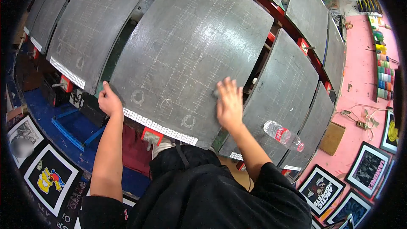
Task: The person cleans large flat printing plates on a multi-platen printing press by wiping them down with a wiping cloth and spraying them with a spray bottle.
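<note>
A large dark grey printing board, marked with white rulers and dotted lines, lies in front of me. My right hand rests over its lower right part, palm down with fingers stretched out and slightly blurred. At the board's lower left corner is my left hand. Its fingers are curled beside the edge, and whatever they may hold is hidden. A strip of white gridded tape runs along the near edge, just right of my left wrist.
A clear plastic bottle with a red label lies on the neighbouring board to the right. Red clamps sit under the board edges. Framed prints stand at lower left and right. Thread-like coloured spools line the pink floor.
</note>
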A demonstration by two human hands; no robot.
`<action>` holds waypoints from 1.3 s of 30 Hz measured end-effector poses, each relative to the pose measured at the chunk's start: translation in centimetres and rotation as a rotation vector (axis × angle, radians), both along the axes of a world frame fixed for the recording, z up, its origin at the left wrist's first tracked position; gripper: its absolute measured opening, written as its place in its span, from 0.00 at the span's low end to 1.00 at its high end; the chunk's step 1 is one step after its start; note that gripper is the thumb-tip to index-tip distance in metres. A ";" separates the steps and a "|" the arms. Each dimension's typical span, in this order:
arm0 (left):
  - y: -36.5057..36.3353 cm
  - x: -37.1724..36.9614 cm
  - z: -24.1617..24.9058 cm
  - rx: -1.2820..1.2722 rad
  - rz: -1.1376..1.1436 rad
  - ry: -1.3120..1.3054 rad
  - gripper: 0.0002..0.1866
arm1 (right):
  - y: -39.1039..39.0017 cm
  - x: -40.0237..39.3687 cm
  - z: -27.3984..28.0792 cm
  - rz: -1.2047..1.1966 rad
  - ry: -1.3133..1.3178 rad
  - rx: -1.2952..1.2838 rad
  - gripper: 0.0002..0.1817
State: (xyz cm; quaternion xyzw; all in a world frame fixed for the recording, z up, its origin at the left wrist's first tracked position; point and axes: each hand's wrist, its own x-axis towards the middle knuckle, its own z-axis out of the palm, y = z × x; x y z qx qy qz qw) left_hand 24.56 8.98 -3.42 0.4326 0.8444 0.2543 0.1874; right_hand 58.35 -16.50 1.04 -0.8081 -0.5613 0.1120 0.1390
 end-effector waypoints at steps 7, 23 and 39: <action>-0.1 -0.2 -0.4 0.021 -0.032 0.051 0.37 | 13.8 19.9 -6.9 -0.458 -0.258 0.302 0.29; 0.2 0.3 -0.2 0.076 -0.050 0.025 0.35 | 25.5 20.2 -3.9 0.008 -0.128 0.301 0.29; -0.3 0.3 0.1 0.116 -0.074 0.012 0.32 | 34.9 17.7 -5.1 0.008 -0.130 0.344 0.30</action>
